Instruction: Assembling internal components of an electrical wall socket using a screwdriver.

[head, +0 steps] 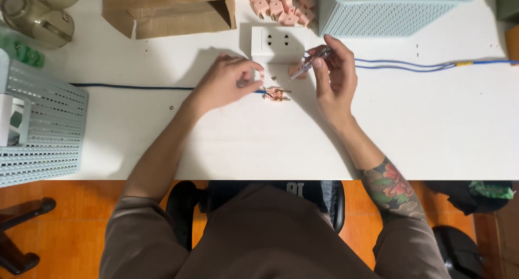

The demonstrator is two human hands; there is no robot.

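- Seen from overhead: a person seated at a white table [421, 128], both forearms out over the top; orange floor [70, 230] shows below the table edge.
- Left hand [227, 82] rests on the table w/ fingertips pinched on a small pale part [261, 74], too tiny to make out.
- Right hand [336, 76] grips a thin screwdriver [309, 64] betw. thumb and fingers, tip angled down-left toward a pink piece [297, 71].
- A pink plug part [275, 94] w/ brass prongs lies on the table just below and betw. the hands, at the end of a blue cable [130, 86] running off left.
- White power strip [277, 43] sits just above the hands; blue wires [416, 66] trail right from behind the right hand.
- Top edge: loose heap of pink parts [278, 4], a pale blue basket [389, 14] holding more, and a brown cardboard box [167, 9].
- Left edge: a second blue mesh basket [40, 128]; clear glass jars [38, 14] at the top-left corner.
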